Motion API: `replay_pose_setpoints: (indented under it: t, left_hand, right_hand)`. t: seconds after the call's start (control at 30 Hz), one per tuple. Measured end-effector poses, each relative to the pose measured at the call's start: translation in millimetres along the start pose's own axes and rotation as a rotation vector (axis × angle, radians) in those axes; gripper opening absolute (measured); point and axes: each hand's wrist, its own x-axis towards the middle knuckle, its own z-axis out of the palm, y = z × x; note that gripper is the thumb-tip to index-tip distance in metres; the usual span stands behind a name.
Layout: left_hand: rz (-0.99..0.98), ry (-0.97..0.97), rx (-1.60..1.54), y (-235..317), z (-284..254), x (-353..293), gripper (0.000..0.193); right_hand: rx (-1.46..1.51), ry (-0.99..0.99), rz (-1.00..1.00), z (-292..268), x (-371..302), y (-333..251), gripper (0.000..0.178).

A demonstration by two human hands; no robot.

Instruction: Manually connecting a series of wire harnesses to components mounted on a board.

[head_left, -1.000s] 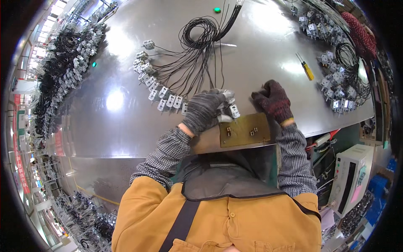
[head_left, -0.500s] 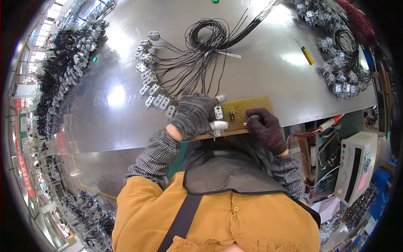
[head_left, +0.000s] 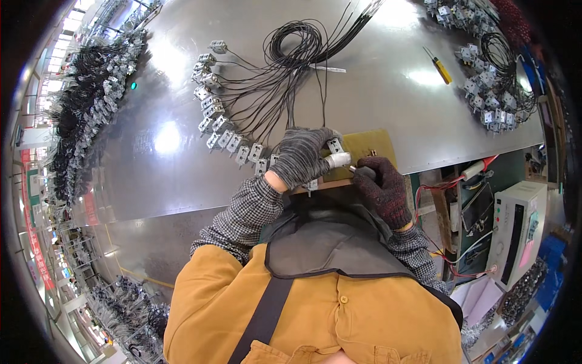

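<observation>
Board [head_left: 367, 142] sat at near edge of table [head_left: 157, 197], left hand [head_left: 303, 155] at its left, right hand [head_left: 383, 189] over near right corner; blocks [head_left: 222, 123] arced out left, wire coil [head_left: 291, 63] lay beyond, screwdriver [head_left: 442, 71] out right, block heap [head_left: 488, 91] past it, wired pile [head_left: 100, 97] far left

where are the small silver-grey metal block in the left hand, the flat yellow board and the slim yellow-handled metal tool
Small silver-grey metal block [head_left: 335, 145]: head view, on its upward-facing side
Flat yellow board [head_left: 362, 144]: head view, on its bare upper surface
Slim yellow-handled metal tool [head_left: 442, 73]: head view, on its handle
</observation>
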Motion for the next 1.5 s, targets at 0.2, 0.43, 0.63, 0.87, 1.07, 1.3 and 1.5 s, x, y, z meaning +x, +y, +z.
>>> replay_pose_setpoints:
  t: [0.2, 0.43, 0.63, 0.87, 1.07, 1.3, 1.5]
  left_hand:
    - [0.055, -0.005, 0.015, 0, -1, 6, 0.044]
    - [0.038, -0.025, -0.008, -2, -1, 6, 0.045]
    - [0.045, -0.054, -0.029, 0, -5, 5, 0.05]
    - [0.14, -0.027, 0.064, 0, -4, 3, 0.049]
    - [0.098, 0.038, 0.055, 8, 3, -3, 0.052]
    - [-0.003, 0.07, 0.055, 13, 11, -3, 0.054]
    - [0.01, 0.104, 0.039, 11, 14, -1, 0.051]
  right_hand:
    - [0.113, -0.008, -0.001, 4, -4, -1, 0.034]
    - [-0.256, 0.102, -0.453, 28, -4, -4, 0.042]
    - [1.237, -0.329, 0.306, 30, -26, -17, 0.05]
    - [0.935, -0.32, 0.638, 28, -21, -3, 0.041]
    - [0.01, 0.05, 0.042, 35, -26, -6, 0.03]
    - [-0.112, 0.076, -0.217, 35, -20, 13, 0.029]
    - [0.21, -0.125, 0.212, 29, -19, 9, 0.045]
